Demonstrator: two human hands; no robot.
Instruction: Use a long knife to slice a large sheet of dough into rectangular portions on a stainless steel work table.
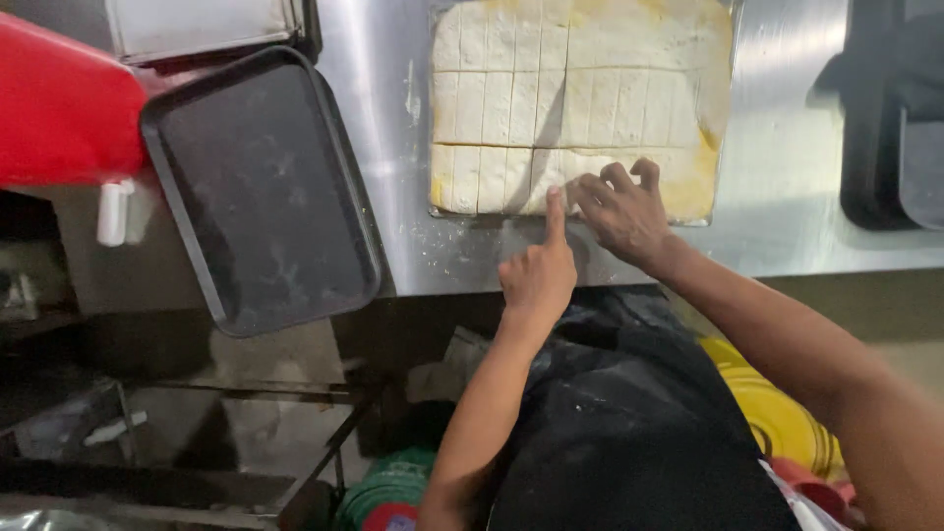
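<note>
Pale scored dough sheet [580, 98] lies on the steel bench [787, 197]; left hand [539, 275], forefinger out, and right hand [621, 208], fingers spread, touch its near edge, holding nothing, best pressing lightly.

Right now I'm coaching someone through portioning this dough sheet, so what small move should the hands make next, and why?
Probably lift the strip at the near edge free. The dough sheet is already scored into strips, the left hand has its index finger on a cut line at that edge, and the right hand is curled on the neighbouring piece. The dark tray lies beside it.
</note>
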